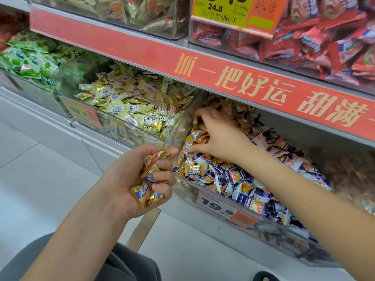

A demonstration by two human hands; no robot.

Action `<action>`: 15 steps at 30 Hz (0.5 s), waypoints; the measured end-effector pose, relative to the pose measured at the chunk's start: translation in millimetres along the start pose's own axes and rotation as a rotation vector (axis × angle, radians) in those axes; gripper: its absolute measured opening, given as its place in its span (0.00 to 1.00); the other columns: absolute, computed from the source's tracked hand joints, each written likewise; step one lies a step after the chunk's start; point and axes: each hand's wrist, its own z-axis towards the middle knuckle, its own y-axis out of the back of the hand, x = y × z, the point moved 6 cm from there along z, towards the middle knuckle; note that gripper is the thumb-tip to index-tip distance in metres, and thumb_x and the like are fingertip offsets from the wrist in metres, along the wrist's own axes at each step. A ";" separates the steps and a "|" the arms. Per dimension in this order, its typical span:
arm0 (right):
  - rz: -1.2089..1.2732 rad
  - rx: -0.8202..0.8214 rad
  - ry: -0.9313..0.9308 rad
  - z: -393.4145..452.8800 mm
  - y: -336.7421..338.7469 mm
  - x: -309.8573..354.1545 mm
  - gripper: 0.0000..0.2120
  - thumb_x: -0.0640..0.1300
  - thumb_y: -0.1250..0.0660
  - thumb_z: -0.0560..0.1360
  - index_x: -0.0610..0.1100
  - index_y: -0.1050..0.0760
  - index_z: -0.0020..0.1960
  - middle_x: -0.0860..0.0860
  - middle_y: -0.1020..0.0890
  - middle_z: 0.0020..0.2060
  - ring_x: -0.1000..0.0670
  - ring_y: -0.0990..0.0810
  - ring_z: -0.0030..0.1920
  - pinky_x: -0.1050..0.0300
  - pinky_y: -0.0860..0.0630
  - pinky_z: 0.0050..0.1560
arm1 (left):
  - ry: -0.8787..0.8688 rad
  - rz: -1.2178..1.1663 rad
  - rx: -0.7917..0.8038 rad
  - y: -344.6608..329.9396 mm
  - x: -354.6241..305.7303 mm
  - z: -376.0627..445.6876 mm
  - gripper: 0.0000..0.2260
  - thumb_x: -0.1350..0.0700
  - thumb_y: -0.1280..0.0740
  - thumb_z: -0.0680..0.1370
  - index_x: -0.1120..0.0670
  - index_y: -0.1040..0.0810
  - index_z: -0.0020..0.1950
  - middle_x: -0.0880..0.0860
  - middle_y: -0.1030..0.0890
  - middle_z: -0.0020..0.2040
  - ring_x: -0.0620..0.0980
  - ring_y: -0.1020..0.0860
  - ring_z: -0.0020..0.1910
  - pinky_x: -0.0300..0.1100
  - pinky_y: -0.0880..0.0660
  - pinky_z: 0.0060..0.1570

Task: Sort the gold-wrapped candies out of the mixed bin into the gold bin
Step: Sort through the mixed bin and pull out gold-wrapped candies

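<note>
The mixed bin, a clear plastic box with a 19.8 price tag, holds purple-and-white candies and orange-gold wrapped candies heaped at its left end. My right hand reaches into that left end, fingers spread down among the gold wrappers; whether it grips one is hidden. In front of the bin, my left hand is curled around a bunch of gold-wrapped candies. To the left, a clear bin tagged 49.8 is full of pale gold Dove candies.
A red shelf strip with gold characters overhangs the bins closely. Above it sit bins of red packets and pale packets. Green packets fill the far-left bin. White floor tiles lie below.
</note>
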 end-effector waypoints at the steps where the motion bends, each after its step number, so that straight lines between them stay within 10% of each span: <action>1: -0.014 -0.017 -0.055 3.9 -0.9 -1.5 0.45 0.64 0.27 0.65 0.47 0.43 0.73 0.48 0.37 0.71 0.40 0.37 0.68 0.46 0.34 0.65 | 0.001 0.003 0.002 1.0 -0.5 -1.0 0.07 0.57 0.38 0.71 0.57 0.21 0.39 0.46 0.34 0.27 0.43 0.38 0.20 0.29 0.42 0.18; 7: -0.217 0.064 -0.197 11.3 -14.4 2.9 0.54 0.77 0.35 0.59 0.45 0.45 0.73 0.46 0.30 0.67 0.37 0.32 0.64 0.48 0.27 0.51 | -0.001 -0.001 0.010 -1.7 -1.7 -0.4 0.11 0.57 0.39 0.72 0.59 0.20 0.36 0.48 0.34 0.26 0.44 0.38 0.20 0.29 0.42 0.18; 15: -0.288 -0.053 0.050 -3.5 -24.6 18.9 0.16 0.59 0.42 0.78 0.46 0.34 0.53 0.48 0.21 0.43 0.42 0.25 0.49 0.54 0.36 0.33 | -0.040 -0.005 0.038 -10.4 -3.0 -2.9 0.08 0.57 0.38 0.69 0.59 0.20 0.38 0.48 0.33 0.27 0.44 0.37 0.20 0.29 0.42 0.19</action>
